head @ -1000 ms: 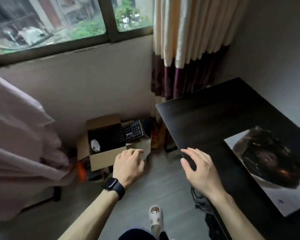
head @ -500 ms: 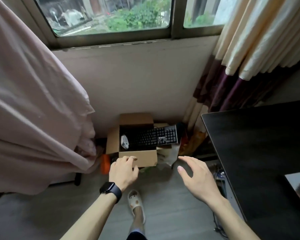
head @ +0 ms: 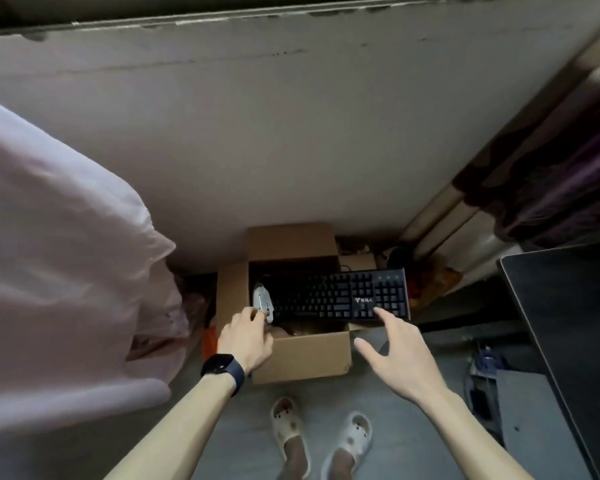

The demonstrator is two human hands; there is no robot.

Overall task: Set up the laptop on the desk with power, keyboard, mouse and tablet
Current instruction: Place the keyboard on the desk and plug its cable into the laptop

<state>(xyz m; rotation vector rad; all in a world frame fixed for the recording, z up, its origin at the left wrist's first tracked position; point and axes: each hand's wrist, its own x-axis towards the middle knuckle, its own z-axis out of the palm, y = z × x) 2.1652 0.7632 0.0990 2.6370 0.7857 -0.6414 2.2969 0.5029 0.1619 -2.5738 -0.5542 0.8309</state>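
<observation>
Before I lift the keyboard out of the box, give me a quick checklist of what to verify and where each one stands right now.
1. Right hand at the keyboard: ok, its fingers reach the near right edge, open, not yet gripping.
2. Left hand free for the other end: not ok, its fingers are at the white mouse.
3. Keyboard free to lift: ok, it lies across the cardboard box, right end overhanging, nothing on top.
4. Keyboard cable loose: cannot tell, none shows.
5. Space on the desk: ok, the visible corner is bare.
6. Floor path: not ok, clutter lies beside the desk.
</observation>
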